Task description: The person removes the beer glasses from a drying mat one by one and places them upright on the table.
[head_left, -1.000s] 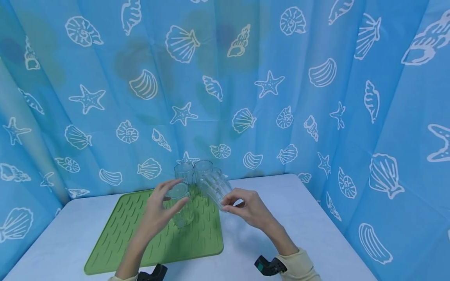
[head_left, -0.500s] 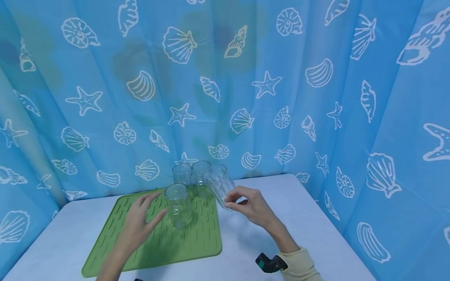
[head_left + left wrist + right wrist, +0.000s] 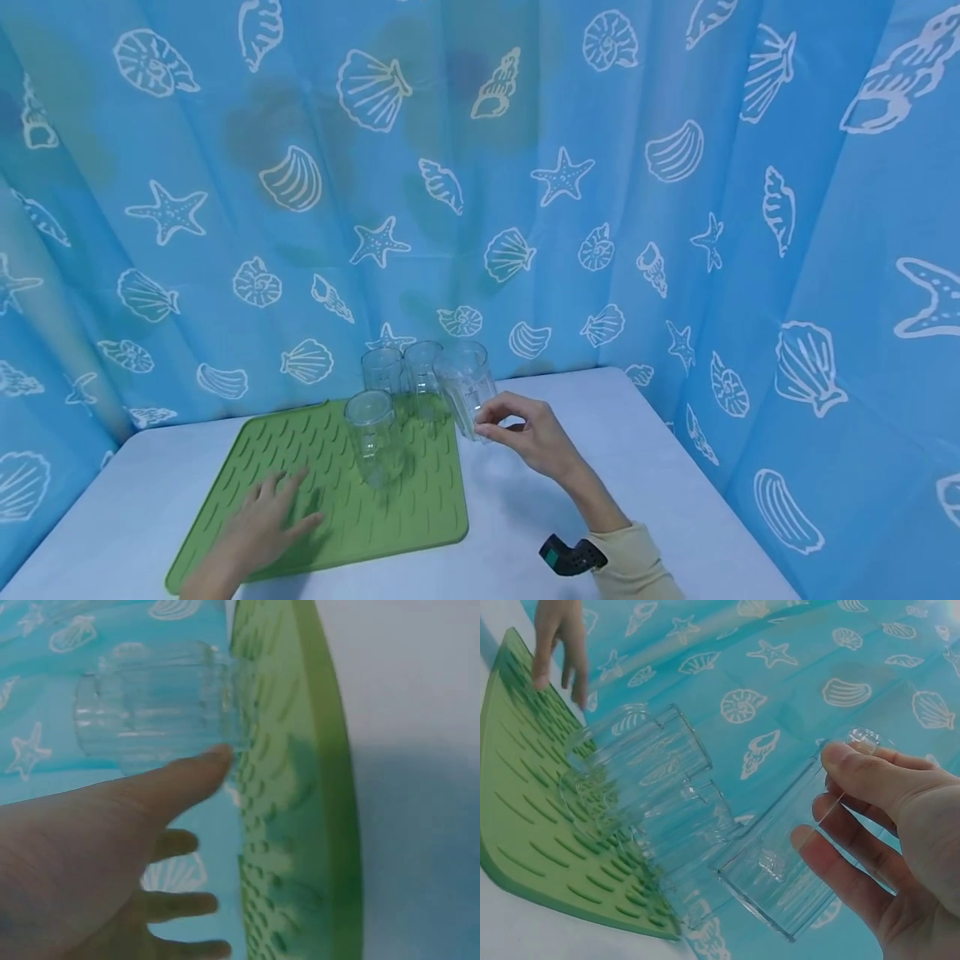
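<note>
Head: right grip (image 3: 528, 429) pinched tilted glass (image 3: 463, 379) by near end, at right edge of mat (image 3: 352, 525); left grip (image 3: 258, 525) spread over mat.
Left wrist: fingers (image 3: 184, 904) apart, standing glass (image 3: 150, 709) beyond.
Right wrist: tilted glass extended outward from fingertips (image 3: 805, 838).

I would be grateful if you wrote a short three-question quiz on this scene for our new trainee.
1. How many glasses stand on the mat?
2. True or false: the left hand holds no glass.
3. The right hand holds: (a) the mat, (b) the curtain, (c) a tilted glass.

Key:
1. Three.
2. True; its fingers are spread and grip nothing.
3. (c)
</note>
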Motion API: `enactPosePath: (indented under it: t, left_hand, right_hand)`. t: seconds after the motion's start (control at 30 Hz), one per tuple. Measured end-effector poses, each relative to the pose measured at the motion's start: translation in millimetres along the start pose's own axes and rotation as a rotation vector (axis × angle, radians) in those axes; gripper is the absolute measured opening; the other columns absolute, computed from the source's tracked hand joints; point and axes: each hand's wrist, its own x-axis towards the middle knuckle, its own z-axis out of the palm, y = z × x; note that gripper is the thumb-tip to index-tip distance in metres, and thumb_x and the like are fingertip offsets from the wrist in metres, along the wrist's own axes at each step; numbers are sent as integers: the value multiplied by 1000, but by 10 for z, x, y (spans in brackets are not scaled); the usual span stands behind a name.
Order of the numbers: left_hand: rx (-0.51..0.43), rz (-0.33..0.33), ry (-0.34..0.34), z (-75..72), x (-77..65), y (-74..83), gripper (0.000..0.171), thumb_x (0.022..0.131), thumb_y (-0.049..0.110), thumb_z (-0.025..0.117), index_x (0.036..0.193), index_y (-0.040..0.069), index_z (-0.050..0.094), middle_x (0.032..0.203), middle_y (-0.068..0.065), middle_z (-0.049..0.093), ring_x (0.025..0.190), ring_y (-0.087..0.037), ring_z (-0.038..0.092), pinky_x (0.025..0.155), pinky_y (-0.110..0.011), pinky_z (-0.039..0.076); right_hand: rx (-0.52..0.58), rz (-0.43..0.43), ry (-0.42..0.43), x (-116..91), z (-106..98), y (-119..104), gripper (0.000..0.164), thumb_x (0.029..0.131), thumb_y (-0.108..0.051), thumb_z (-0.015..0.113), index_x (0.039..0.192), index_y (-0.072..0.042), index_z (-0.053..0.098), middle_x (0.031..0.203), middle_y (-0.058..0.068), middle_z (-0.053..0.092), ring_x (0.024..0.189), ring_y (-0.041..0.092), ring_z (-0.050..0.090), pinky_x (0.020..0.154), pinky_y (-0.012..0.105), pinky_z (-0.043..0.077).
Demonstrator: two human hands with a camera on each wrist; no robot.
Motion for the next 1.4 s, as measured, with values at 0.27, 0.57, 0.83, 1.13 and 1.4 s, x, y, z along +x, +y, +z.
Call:
enactPosePath:
  t: [0.27,0.57,0.83,1.13,1.4]
  left_hand:
    - [3,-204,-294,78,-8,-123,102,81,77,55,152,6,32,152,-40,18,132,-72,10,87,-89,25]
    - [-35,-236,-357,119,34,-157,103,81,81,50,152,8,33,154,-37,18,132,-73,7,87,-90,22]
    - [-20,-237,-363,84,47,-121,102,81,80,50,152,8,34,154,-37,18,133,-72,7,88,-90,22]
    - [-25,-236,-349,84,44,-136,101,81,80,51,152,9,35,154,-37,19,133,-72,7,87,-91,19]
    - [-38,-221,-351,100,51,-156,100,81,80,51,152,11,34,154,-37,17,133,-73,6,86,-91,20]
  right_hand:
    - [28,2,16,15,26,76,9,91,-21,71,99,-18,70,94,3,71,85,10,66,69,31,61]
    - [36,25,33,16,36,163,8,91,-22,70,99,-20,69,96,2,71,85,10,66,69,29,59]
    - [69,-7,38,13,50,318,8,93,-13,68,100,-12,69,95,10,72,84,16,68,71,28,59]
    - [109,73,57,5,91,541,10,92,-15,69,101,-11,70,98,11,71,87,13,68,76,30,60]
    - [112,124,113,-28,153,747,12,91,-19,70,99,-10,71,98,11,70,90,11,67,77,29,60]
